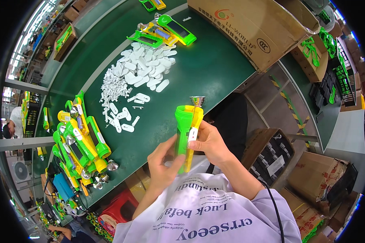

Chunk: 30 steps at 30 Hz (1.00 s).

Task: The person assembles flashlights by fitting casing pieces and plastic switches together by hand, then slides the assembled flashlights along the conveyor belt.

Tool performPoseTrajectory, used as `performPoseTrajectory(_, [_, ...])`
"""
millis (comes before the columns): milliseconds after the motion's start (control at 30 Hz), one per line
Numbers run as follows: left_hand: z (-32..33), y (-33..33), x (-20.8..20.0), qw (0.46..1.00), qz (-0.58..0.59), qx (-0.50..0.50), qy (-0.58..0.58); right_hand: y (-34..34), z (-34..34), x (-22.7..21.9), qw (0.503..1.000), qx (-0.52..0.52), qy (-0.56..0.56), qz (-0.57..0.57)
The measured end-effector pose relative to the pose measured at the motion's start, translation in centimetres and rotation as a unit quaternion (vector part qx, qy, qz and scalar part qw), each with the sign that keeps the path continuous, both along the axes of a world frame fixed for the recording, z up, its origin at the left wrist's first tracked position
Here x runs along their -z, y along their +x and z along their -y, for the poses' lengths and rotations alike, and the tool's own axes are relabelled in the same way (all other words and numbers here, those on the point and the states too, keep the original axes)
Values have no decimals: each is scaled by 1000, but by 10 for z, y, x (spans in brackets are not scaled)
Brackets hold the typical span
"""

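Observation:
Close to my body I hold a flashlight housing in two halves side by side. My left hand (pixel 163 160) is closed round the lower part of the green half (pixel 184 121). The yellow half (pixel 198 116) is in my right hand (pixel 210 142), whose thumb presses at a white oval switch plate (pixel 193 133) on its side. A silver reflector cup (pixel 197 99) sticks out at the top of the yellow half. Beyond my hands, loose white switch plates (pixel 144 67) lie heaped on the green table, with smaller white pieces (pixel 114 84) beside them.
Part-assembled green and yellow flashlights (pixel 79 141) are piled at the table's left, more (pixel 172 30) at the far side. A large cardboard box (pixel 251 30) stands at the far right edge. A red stool (pixel 119 210) and an open carton (pixel 267 156) are below the table.

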<state>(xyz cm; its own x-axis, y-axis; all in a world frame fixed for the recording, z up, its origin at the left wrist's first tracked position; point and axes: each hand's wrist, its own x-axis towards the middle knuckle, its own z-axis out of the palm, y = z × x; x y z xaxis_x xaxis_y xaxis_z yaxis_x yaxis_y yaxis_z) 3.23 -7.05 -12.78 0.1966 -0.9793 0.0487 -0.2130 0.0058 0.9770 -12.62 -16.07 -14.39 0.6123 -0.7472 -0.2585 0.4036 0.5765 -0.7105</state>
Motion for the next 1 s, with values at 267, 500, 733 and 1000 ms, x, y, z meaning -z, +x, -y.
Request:
performPoseTrajectory(267, [3, 2, -5, 999, 31, 8, 12, -3, 1, 1, 1000, -9, -12, 2])
performPoseTrajectory(500, [4, -3, -6, 999, -40, -6, 29, -5, 1, 3, 1000, -11, 12, 16])
performPoseTrajectory(733, [3, -6, -7, 1000, -1, -15, -7, -3, 2, 3, 1000, 8, -2, 1])
performPoseTrajectory(1000, [3, -11, -11, 999, 11, -7, 47, -2, 2, 7, 1000, 19, -4, 7])
